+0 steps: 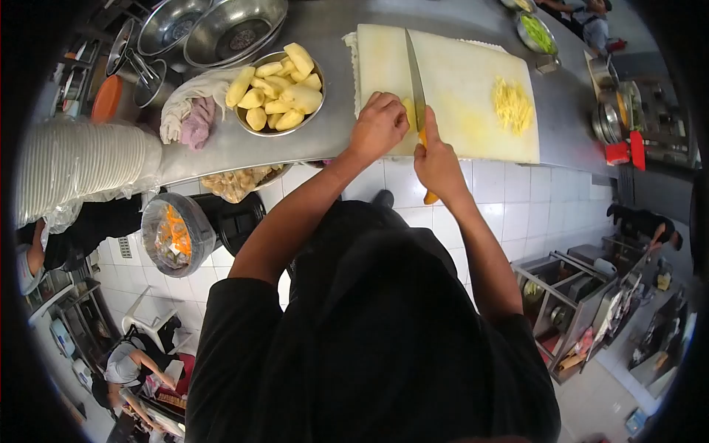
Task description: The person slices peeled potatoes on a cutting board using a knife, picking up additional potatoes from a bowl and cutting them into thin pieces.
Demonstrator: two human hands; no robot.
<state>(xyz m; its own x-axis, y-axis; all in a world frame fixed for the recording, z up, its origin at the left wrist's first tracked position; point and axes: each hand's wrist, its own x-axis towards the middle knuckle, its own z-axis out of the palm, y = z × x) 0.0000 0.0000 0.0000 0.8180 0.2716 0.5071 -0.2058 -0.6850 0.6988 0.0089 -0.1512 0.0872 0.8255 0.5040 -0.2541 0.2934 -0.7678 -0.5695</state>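
My right hand [439,166] grips the orange handle of a kitchen knife [416,77], index finger laid along the base of the blade. The blade points away from me over a white cutting board [473,63]. Left of the blade, my left hand [379,127] presses curled fingers on a yellow potato piece [408,112], mostly hidden by hand and knife. A heap of thin potato shreds [512,107] lies on the board's right side. Peeled whole potatoes [277,90] fill a metal bowl [320,107] left of the board.
Crumpled cloths [193,111] and large metal bowls [236,33] stand at the left of the steel counter [329,29]. Stacked white containers [85,170] sit at its left end. Below is a lined scrap bin [177,235]. A bowl of green vegetables [537,34] stands far right. Other people work nearby.
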